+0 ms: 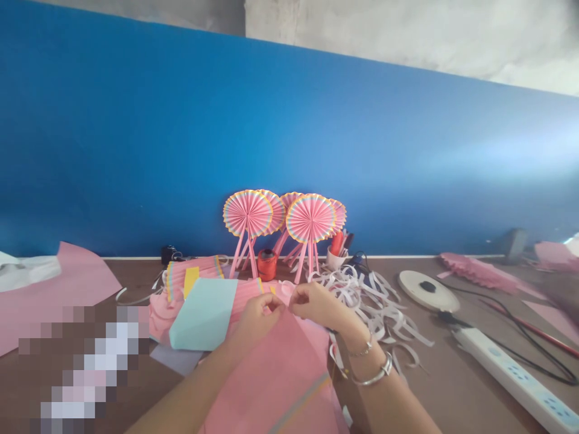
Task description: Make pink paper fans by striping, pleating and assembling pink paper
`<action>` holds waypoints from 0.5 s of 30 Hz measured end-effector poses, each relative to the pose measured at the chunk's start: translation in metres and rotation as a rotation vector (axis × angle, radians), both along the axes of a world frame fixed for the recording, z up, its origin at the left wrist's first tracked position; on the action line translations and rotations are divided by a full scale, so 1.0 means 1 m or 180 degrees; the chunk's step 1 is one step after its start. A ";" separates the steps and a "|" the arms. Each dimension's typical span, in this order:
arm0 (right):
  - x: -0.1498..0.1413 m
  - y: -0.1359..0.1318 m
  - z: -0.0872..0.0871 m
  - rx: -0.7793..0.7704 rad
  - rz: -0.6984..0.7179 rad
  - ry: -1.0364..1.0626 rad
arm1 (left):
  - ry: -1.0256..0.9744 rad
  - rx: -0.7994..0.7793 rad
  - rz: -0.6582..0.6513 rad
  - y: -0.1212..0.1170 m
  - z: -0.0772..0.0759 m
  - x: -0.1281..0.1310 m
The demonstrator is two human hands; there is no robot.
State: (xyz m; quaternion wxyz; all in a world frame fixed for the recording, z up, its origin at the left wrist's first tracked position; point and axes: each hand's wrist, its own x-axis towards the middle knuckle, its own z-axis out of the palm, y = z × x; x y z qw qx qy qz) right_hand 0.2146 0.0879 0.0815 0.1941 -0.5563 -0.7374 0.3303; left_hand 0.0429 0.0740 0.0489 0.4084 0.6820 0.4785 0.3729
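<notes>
A large pink paper sheet (pixel 275 367) slants up toward me, with a yellow and blue-grey stripe crossing its lower right. At its top corner, my left hand (pixel 257 316) has thumb and forefinger closed on the edge. Close beside it, my right hand (pixel 316 304) pinches the same corner, its wrist wearing bracelets. Just behind my left hand lie a light blue paper (pixel 203 313) and pleated pink paper (pixel 244 298). White paper strips (pixel 362 295) are heaped to the right of my right hand.
Round pleated pink fans (pixel 248 214) lean against the blue partition (pixel 181 132). Before them stands a red tape roll or container (pixel 267 265). At right are a power strip (pixel 520 374), cables and a round cream-coloured disc (pixel 418 295). More pink paper (pixel 76 289) lies left.
</notes>
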 end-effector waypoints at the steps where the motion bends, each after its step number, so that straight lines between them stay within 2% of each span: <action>1: 0.000 0.000 0.000 0.0017 -0.0007 -0.0038 | -0.0001 -0.0007 0.0003 0.000 0.000 0.000; 5: -0.003 0.000 0.000 0.0054 -0.0041 -0.0176 | -0.0011 -0.0031 0.0022 0.000 -0.001 0.000; 11: -0.014 -0.011 0.004 0.0578 -0.0087 -0.0675 | -0.0092 -0.0014 0.0012 0.002 -0.010 0.002; 15: -0.018 -0.019 0.006 0.0409 0.0108 -0.1152 | -0.0138 -0.0007 0.0054 0.005 -0.009 0.001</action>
